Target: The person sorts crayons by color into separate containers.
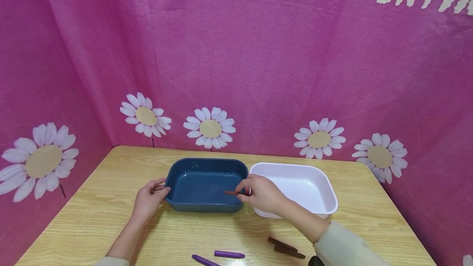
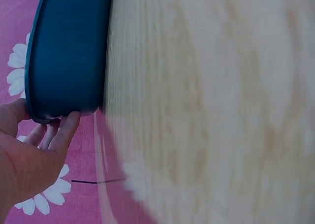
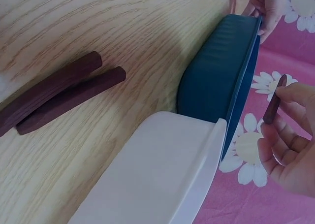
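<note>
My left hand grips the left end of a dark blue plastic basin, thumb at the rim and fingers against the outer wall, as the left wrist view shows. Over the basin's right side, my right hand pinches a brown crayon between thumb and fingers. The crayon is held above rim height in the right wrist view. A white basin stands against the blue one, partly covered by my right hand and forearm. No contents show in either basin from the head view.
Two brown crayons lie side by side on the wooden table, near my right sleeve. Two purple crayons lie at the front middle. A small dark thing shows at the bottom edge. Behind the table hangs a pink curtain with daisies.
</note>
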### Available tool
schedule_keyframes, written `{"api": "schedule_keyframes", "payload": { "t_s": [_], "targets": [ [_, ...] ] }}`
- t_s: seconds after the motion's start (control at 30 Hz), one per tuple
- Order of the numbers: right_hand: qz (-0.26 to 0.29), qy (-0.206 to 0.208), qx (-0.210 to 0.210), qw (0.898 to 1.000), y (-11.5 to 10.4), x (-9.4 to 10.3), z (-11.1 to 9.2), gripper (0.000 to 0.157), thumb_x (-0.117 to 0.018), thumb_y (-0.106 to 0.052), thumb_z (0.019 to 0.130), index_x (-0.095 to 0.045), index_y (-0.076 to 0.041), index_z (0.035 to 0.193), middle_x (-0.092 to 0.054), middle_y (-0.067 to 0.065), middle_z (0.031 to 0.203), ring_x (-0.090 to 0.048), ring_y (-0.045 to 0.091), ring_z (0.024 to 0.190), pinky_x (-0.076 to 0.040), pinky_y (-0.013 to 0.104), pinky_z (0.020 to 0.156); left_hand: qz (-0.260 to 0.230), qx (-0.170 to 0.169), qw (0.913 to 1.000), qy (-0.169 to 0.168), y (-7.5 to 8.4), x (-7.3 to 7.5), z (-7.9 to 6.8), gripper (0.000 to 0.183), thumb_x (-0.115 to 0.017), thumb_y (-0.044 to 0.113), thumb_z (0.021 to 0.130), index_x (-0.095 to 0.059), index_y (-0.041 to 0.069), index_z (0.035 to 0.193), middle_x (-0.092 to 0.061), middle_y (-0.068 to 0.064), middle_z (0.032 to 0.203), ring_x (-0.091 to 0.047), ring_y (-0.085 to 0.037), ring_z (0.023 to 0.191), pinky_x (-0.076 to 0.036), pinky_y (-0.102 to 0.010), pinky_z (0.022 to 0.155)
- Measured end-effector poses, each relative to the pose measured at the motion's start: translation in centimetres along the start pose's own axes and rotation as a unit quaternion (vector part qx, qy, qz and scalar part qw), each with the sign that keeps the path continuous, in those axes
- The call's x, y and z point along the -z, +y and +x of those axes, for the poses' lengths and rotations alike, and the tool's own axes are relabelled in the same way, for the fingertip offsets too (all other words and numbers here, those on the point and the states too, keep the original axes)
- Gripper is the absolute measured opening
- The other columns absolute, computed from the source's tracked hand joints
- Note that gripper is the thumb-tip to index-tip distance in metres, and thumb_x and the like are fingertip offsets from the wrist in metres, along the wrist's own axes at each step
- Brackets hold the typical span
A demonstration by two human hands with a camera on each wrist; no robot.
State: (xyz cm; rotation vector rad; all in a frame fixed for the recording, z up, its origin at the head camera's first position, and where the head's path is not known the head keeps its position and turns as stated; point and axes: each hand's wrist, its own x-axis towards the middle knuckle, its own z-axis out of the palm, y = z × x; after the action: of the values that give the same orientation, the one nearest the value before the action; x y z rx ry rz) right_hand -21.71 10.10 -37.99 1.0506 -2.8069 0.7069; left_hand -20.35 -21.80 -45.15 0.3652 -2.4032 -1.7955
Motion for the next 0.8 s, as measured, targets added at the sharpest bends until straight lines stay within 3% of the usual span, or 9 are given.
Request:
{"api": "schedule_keyframes", "payload": {
  "t_s": [0.63,0.8],
  "targets": [
    [-0.007,-0.022,0.026,0.999,-0.6,-1.8,2.5,0.01,-0.069,-0.02,0.083,-0.073,-0.015,0.091,-0.053,-0.004,0.068,-0.039,0.003,0.061,-0.032,0.017,0.051,-0.001,-0.004,0.9999,0.013,-0.2,-0.3,0.2,0.04,-0.058,0.009,0.09,-0.052,-0.004,0.127,-0.06,-0.026,0.114,-0.063,-0.01,0.083,-0.056,-0.023,0.07],
    [-0.009,-0.025,0.015,1.0,-0.7,-2.5,3.2,0.011,-0.069,-0.021,0.083,-0.073,-0.015,0.092,-0.052,-0.005,0.069,-0.039,0.004,0.06,-0.032,0.017,0.051,0.002,-0.001,0.9999,0.013,-0.3,-0.3,0.1,0.04,-0.058,0.01,0.09,-0.052,-0.003,0.128,-0.059,-0.027,0.116,-0.064,-0.014,0.086,-0.056,-0.025,0.072]
  ]
}}
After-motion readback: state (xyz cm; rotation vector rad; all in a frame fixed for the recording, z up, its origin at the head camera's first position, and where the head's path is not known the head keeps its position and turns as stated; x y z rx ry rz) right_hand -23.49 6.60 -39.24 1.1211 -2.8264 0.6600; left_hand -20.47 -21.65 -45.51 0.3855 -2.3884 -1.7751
